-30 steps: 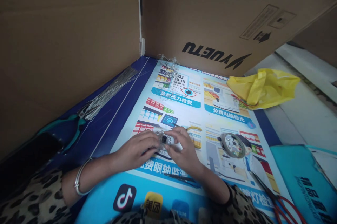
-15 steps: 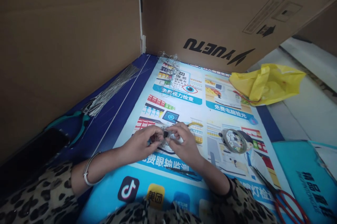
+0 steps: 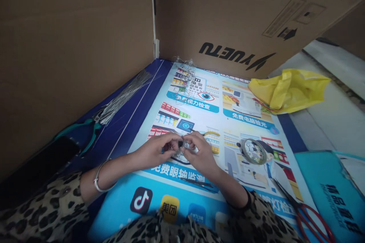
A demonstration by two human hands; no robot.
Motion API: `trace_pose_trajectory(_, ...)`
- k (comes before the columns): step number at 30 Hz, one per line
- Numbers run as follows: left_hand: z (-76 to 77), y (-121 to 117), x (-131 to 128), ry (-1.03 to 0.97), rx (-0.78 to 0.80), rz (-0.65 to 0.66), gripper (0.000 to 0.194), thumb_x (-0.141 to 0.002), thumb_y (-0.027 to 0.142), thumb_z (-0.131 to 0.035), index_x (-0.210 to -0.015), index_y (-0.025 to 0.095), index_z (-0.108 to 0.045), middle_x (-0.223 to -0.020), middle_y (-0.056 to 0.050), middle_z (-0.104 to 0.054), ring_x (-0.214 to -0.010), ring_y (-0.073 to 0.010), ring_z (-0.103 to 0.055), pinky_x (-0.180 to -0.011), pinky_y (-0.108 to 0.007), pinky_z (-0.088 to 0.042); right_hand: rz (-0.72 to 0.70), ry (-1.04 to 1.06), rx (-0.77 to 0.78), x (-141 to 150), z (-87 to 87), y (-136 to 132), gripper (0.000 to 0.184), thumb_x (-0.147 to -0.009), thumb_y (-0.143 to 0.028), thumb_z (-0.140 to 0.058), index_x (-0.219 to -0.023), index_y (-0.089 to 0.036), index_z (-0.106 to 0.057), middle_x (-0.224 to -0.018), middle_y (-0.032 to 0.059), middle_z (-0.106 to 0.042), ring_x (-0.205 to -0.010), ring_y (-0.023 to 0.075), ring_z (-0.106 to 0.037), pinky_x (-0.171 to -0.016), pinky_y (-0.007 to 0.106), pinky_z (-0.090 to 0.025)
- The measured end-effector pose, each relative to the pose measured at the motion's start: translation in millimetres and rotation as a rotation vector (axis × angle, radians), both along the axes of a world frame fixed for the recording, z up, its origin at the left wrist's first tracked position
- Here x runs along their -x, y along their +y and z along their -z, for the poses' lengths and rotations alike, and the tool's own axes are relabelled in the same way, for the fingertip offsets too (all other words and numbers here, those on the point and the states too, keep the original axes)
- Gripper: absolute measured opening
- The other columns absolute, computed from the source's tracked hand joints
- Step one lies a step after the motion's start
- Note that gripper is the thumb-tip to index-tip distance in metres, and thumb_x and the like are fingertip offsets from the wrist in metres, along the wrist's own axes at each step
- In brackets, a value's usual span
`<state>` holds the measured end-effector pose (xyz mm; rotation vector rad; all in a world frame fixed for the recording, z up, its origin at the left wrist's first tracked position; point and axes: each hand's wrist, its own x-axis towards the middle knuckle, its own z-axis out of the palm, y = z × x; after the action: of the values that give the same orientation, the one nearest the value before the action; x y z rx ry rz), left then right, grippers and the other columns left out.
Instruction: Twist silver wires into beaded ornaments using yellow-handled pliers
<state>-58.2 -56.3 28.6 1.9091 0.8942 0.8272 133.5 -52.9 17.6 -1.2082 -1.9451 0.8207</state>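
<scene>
two leopard-print sleeves (image 3: pixel 48 205) up close, silver bangle (image 3: pixel 96 183) on the left wrist, red-handled scissors (image 3: pixel 295 204) bottom right. past those, left hand (image 3: pixel 155 151) pinching a small black piece (image 3: pixel 180 144) and right hand (image 3: pixel 201 155) pinching some clear bits (image 3: pixel 186 143) right beside it, all above the printed poster (image 3: pixel 212 121). round roll (image 3: pixel 264 155) off to the right, teal-handled pliers (image 3: pixel 95 132) left, touching thin wires (image 3: pixel 125 96). then yellow bag (image 3: pixel 298 91), a clear tangle (image 3: pixel 186 71), cardboard (image 3: pixel 228 11) at the back
</scene>
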Motion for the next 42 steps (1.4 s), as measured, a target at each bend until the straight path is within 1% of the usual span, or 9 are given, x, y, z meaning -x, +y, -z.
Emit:
trace_pose_trajectory(3, -3.8, -1, -3, 0.081, -0.043, -0.036, 0.031, -0.077, 0.006, -0.049, -0.106, 0.018, -0.053, -0.083, 0.000, -0.060, -0.069, -0.0094, -0.057, -0.061, -0.019, -0.045, 0.006, -0.020, -0.023, 0, 2.4, -1, 0.022, -0.072, -0.018, -0.058, -0.093, -0.022, -0.060, -0.086, 0.0028, -0.053, -0.073, 0.0150, -0.052, -0.064, 0.029, -0.047)
trace_pose_trajectory(8, -3.0, -1, -8, 0.127, -0.044, -0.055, 0.037, -0.075, 0.005, -0.049, -0.109, 0.019, -0.051, -0.080, 0.001, -0.061, -0.069, -0.0105, -0.057, -0.063, -0.022, -0.046, -0.001, -0.089, -0.031, -2, 0.5, 1, 0.021, -0.071, -0.017, -0.058, -0.091, -0.022, -0.059, -0.081, 0.0013, -0.052, -0.067, 0.0143, -0.050, -0.061, 0.028, -0.045)
trace_pose_trajectory(14, -13.8, 8, -13, 0.212, -0.033, -0.072, 0.025, -0.074, 0.006, -0.049, -0.094, 0.019, -0.055, -0.076, 0.002, -0.061, -0.068, -0.0112, -0.058, -0.060, -0.020, -0.044, 0.000, -0.142, 0.018, -5, -14.1, 5, 0.019, -0.071, -0.016, -0.060, -0.090, -0.021, -0.060, -0.072, -0.0015, -0.050, -0.064, 0.0132, -0.048, -0.059, 0.027, -0.042)
trace_pose_trajectory(19, -23.7, 17, -20, 0.219, -0.024, -0.083, 0.025, -0.073, 0.006, -0.050, -0.094, 0.020, -0.057, -0.079, 0.003, -0.064, -0.069, -0.0109, -0.059, -0.062, -0.020, -0.044, 0.000, -0.158, -0.003, -13, -23.1, 11, 0.020, -0.072, -0.016, -0.061, -0.091, -0.021, -0.061, -0.076, -0.0013, -0.050, -0.062, 0.0116, -0.046, -0.060, 0.026, -0.040)
trace_pose_trajectory(25, -32.9, 30, -34, 0.169, 0.063, -0.056, 0.020, -0.072, 0.009, -0.053, -0.090, 0.018, -0.055, -0.079, 0.001, -0.066, -0.072, -0.0124, -0.061, -0.062, -0.021, -0.046, 0.001, -0.162, -0.017, -28, -32.8, 19, 0.028, -0.068, -0.011, -0.061, -0.095, -0.020, -0.061, -0.078, -0.0017, -0.050, -0.060, 0.0091, -0.044, -0.059, 0.024, -0.039)
trace_pose_trajectory(27, -35.4, 35, -40, 0.113, 0.140, -0.029, 0.017, -0.072, 0.012, -0.054, -0.088, 0.018, -0.054, -0.079, 0.001, -0.064, -0.068, -0.0118, -0.060, -0.058, -0.021, -0.046, -0.003, -0.172, -0.004, -33, -38.6, 21, 0.027, -0.069, -0.011, -0.061, -0.095, -0.020, -0.061, -0.077, -0.0022, -0.049, -0.060, 0.0089, -0.044, -0.059, 0.024, -0.038)
trace_pose_trajectory(32, -37.2, 38, -54, -0.135, 0.445, 0.040, 0.022, -0.070, 0.016, -0.060, -0.089, 0.017, -0.050, -0.077, 0.001, -0.061, -0.064, -0.0109, -0.058, -0.054, -0.022, -0.050, -0.043, -0.168, 0.005, -48, -48.3, 26, 0.024, -0.069, -0.013, -0.061, -0.093, -0.021, -0.061, -0.080, -0.0016, -0.048, -0.061, 0.0083, -0.044, -0.058, 0.022, -0.037)
trace_pose_trajectory(36, -35.8, 36, -62, -0.243, 0.548, 0.016, 0.026, -0.066, 0.016, -0.065, -0.088, 0.016, -0.051, -0.075, 0.001, -0.061, -0.064, -0.0108, -0.058, -0.053, -0.021, -0.051, -0.061, -0.160, 0.030, -54, -50.3, 27, 0.025, -0.066, -0.011, -0.061, -0.090, -0.019, -0.060, -0.080, -0.0016, -0.048, -0.060, 0.0076, -0.042, -0.058, 0.022, -0.036)
trace_pose_trajectory(42, -34.3, 34, -66, -0.337, 0.705, -0.012, 0.030, -0.062, 0.014, -0.072, -0.084, 0.014, -0.052, -0.074, -0.001, -0.061, -0.064, -0.0107, -0.060, -0.055, -0.021, -0.052, -0.047, -0.220, 0.017, -52, -49.3, 26, 0.021, -0.068, -0.013, -0.061, -0.088, -0.018, -0.060, -0.081, -0.0001, -0.049, -0.069, 0.0105, -0.046, -0.062, 0.023, -0.036)
